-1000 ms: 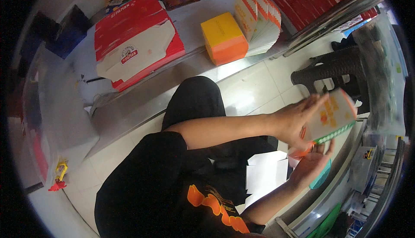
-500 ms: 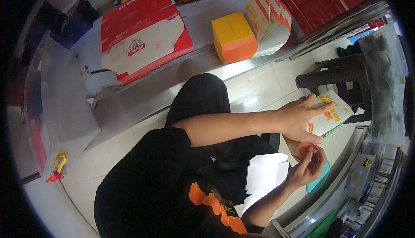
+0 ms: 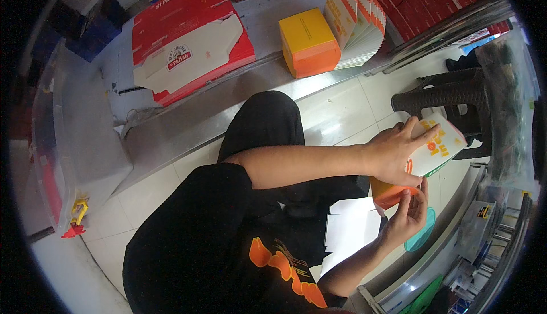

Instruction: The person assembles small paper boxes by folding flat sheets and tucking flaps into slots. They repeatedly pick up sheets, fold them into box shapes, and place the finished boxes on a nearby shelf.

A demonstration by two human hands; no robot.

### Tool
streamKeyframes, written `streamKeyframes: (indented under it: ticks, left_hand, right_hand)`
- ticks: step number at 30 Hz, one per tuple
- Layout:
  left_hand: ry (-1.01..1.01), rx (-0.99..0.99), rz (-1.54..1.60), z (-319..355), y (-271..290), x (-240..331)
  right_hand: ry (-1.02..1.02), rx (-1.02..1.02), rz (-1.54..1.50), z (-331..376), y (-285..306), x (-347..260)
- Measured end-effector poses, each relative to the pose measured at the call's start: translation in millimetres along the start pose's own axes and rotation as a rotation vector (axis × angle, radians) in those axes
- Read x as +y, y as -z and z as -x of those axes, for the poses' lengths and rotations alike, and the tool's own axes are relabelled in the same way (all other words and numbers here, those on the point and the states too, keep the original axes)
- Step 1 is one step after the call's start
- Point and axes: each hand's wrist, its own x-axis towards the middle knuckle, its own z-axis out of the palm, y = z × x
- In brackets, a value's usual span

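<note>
A small white carton (image 3: 441, 147) with yellow print and a green lower edge is held out over the floor at the right. My left hand (image 3: 393, 151) lies across it, with the index finger stretched along the printed panel and the thumb at the near edge. At the carton's near end is an orange and yellow end part (image 3: 390, 193). My right hand (image 3: 409, 217) pinches at this orange part with fingers bent; its exact fingertip contact is partly hidden. Flat white cardboard blanks (image 3: 350, 228) rest by my lap, below the carton.
On the metal-edged table stand a yellow and orange box (image 3: 309, 43), a row of flattened cartons (image 3: 359, 26) and a red and white box stack (image 3: 191, 46). A dark plastic stool (image 3: 441, 94) is beyond the carton. A teal round item (image 3: 420, 233) sits past my right hand.
My right hand has moved up slightly, its fingers straighter against the carton's end. More of the orange and yellow part shows. My left hand keeps its hold nearly in place.
</note>
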Motion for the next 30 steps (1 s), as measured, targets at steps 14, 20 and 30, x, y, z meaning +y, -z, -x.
streamKeyframes:
  ticks: [14,20,30]
  left_hand:
    - [0.097,-0.257,-0.051,3,3,5]
    - [0.068,-0.183,-0.031,7,-6,3]
    - [0.063,-0.296,0.148,3,-14,-4]
  right_hand:
    - [-0.018,0.081,-0.127,8,-3,20]
    - [0.040,0.222,0.024,15,-9,23]
    - [-0.070,0.167,-0.258,17,0,14]
